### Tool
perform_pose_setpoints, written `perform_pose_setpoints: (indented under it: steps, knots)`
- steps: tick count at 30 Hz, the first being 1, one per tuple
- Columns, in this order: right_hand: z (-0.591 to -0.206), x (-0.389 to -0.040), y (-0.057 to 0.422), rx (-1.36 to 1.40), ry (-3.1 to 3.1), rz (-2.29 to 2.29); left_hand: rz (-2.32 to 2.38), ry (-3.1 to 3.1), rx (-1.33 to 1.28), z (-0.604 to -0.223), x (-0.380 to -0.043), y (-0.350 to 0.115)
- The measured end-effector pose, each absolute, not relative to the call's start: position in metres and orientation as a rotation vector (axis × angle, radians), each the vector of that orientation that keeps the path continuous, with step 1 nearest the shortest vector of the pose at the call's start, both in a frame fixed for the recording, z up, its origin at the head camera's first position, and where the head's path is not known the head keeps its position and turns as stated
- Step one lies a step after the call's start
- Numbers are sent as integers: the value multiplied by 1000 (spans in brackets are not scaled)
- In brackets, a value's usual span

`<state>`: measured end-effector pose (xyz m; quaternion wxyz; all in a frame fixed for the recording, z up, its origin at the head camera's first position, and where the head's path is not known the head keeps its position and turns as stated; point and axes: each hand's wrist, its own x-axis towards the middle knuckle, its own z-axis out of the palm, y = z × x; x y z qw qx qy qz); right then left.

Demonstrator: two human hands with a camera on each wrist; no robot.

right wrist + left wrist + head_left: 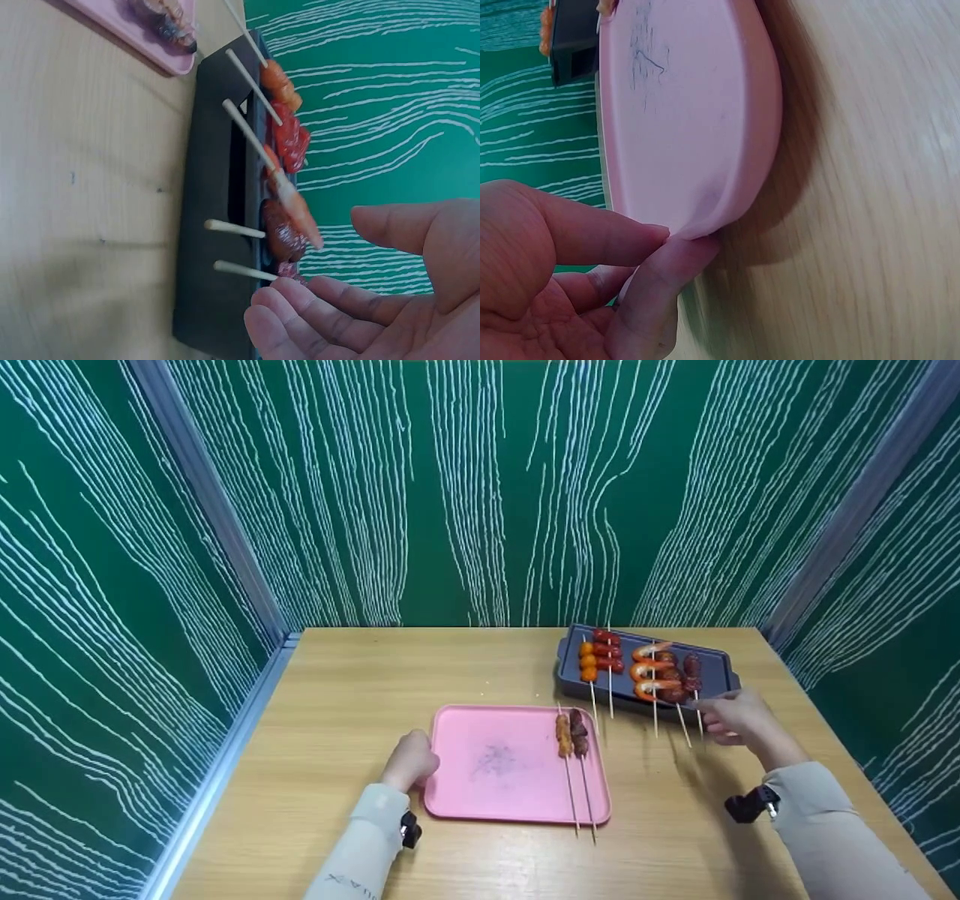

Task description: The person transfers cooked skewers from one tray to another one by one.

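Note:
My left hand (pixel 412 757) pinches the left rim of a pink tray (pixel 465 735); in the left wrist view thumb and forefinger meet on the tray's edge. Two skewers, one of tan meat (pixel 563 735) and one of dark meat (pixel 578 733), lie at the tray's right side, sticks past its front rim. My right hand (pixel 739 718) is at the front right corner of a dark grill pan (pixel 571 684). In the right wrist view its thumb stands apart from the fingers, which are beside the dark red meat skewer (pixel 244 270).
Across the pan lie skewers of orange balls (pixel 588 661), red pieces (pixel 607 649), shrimp (pixel 651 670) and brown balls (pixel 673 690), their sticks jutting over its front wall. Green walls with white lines (pixel 465 495) enclose the wooden table (pixel 360 675) at the back and sides.

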<state>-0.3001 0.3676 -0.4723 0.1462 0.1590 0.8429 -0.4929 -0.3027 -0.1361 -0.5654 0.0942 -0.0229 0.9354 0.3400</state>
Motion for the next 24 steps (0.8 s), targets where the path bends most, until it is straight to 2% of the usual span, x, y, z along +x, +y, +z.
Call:
perform_pose_setpoints:
  steps: [19, 24]
  knots:
    - [-501, -301, 375, 578, 2225, -1591, 1018, 2768, -79, -564, -302, -137]
    - [-511, -304, 377, 527, 2096, -1700, 1011, 2769, -74, -565, -301, -136]
